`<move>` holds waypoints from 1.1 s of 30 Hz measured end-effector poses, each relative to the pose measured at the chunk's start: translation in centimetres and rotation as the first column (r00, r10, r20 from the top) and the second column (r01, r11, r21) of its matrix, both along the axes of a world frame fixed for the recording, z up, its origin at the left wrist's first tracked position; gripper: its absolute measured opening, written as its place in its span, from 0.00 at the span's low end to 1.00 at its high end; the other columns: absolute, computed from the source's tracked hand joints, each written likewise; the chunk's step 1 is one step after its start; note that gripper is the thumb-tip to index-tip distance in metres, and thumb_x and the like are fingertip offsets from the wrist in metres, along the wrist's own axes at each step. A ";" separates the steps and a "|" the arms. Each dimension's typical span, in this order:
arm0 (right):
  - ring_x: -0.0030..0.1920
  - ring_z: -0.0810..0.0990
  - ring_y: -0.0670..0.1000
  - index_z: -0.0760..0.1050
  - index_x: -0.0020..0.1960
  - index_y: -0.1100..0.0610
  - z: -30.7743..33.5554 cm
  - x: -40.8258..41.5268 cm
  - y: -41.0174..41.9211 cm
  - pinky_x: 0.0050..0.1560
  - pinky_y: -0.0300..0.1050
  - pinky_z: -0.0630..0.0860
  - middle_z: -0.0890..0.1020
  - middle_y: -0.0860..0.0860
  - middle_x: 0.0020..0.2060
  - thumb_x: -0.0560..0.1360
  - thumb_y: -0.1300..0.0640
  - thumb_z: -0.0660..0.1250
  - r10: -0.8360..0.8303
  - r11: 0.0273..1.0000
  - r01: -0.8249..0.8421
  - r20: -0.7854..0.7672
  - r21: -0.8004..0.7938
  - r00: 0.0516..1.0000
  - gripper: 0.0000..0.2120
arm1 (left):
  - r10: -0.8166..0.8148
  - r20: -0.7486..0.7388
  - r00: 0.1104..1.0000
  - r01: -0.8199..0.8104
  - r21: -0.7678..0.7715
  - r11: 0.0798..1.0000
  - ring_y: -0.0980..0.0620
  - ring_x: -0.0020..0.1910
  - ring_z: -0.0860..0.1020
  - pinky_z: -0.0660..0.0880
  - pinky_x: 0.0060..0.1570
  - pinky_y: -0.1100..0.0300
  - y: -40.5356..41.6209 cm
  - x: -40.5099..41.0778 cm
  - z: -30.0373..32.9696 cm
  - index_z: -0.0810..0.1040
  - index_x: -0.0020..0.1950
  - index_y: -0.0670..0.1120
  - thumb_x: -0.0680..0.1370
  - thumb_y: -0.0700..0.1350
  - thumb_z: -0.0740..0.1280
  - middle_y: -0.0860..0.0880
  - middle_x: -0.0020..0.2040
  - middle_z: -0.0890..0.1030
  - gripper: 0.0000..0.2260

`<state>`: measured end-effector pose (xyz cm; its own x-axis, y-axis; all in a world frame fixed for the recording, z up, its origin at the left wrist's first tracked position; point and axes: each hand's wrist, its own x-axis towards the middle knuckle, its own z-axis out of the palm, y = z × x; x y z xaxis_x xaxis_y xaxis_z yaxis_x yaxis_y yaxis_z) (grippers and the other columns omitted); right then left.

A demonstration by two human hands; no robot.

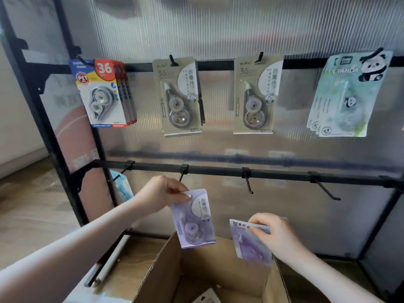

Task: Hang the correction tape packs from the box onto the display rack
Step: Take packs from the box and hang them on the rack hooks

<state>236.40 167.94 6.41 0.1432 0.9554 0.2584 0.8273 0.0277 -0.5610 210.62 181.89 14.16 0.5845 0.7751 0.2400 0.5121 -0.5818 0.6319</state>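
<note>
My left hand (162, 193) pinches the top of a purple correction tape pack (194, 221), held up just below the second hook (181, 176) of the lower rail (218, 170). My right hand (274, 235) grips a second purple pack (247, 243) lower down, above the open cardboard box (229, 270). Another pack (207, 297) lies at the box bottom. On the upper rail (216, 64) hang a blue-red stack (102, 92), two beige packs (180, 96) (255, 95) and a panda stack (347, 95).
Three more lower-rail hooks (248, 182) (325, 189) (119, 174) stand bare. A ribbed translucent panel (240, 29) backs the black rack frame (32, 101). A light blue package (122, 186) sits behind the left post. White tubes (109, 263) lie left of the box on the wooden floor.
</note>
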 end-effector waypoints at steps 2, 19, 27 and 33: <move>0.39 0.78 0.42 0.73 0.35 0.38 -0.6 -0.2 0.2 0.38 0.45 0.77 0.79 0.39 0.35 0.72 0.56 0.67 -0.007 0.999 0.008 -0.010 0.039 1.000 0.14 | 0.009 0.027 1.000 -0.009 0.011 1.000 0.63 0.32 0.75 0.71 0.35 0.68 0.7 -0.3 0.5 0.81 0.31 0.62 0.70 0.40 0.74 0.64 0.30 0.80 0.16; 0.39 0.75 0.43 0.72 0.39 0.47 1.2 -0.8 2.3 0.32 0.30 0.65 0.77 0.41 0.37 0.75 0.58 0.66 -0.111 0.982 0.104 0.039 0.160 0.993 0.09 | 0.161 0.163 0.973 -0.184 0.136 0.974 0.67 0.36 0.75 0.68 0.37 0.78 5.3 -1.1 -3.9 0.83 0.50 0.42 0.74 0.37 0.69 0.51 0.43 0.81 0.07; 0.42 0.77 0.49 0.78 0.47 0.56 2.4 0.5 3.7 0.33 0.39 0.70 0.81 0.49 0.45 0.76 0.58 0.65 -0.206 0.954 0.194 0.030 0.226 0.978 0.04 | 0.118 0.169 0.979 -0.145 0.154 0.978 0.65 0.39 0.76 0.71 0.42 0.70 5.3 -1.2 -5.5 0.82 0.53 0.43 0.75 0.35 0.67 0.58 0.41 0.80 0.09; 0.46 0.78 0.52 0.80 0.52 0.58 2.3 1.3 4.7 0.37 0.39 0.72 0.83 0.53 0.49 0.77 0.59 0.63 -0.223 0.948 0.208 0.035 0.242 0.974 0.08 | 0.100 0.097 0.990 -0.120 0.234 0.965 0.53 0.49 0.76 0.67 0.46 0.69 5.2 -1.3 -5.7 0.80 0.58 0.42 0.77 0.34 0.63 0.51 0.49 0.80 0.12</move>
<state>237.67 172.66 8.68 0.3160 0.8146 0.4864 0.8606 -0.0303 -0.5083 209.31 187.09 8.41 0.4690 0.7477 0.4702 0.5324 -0.6640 0.5250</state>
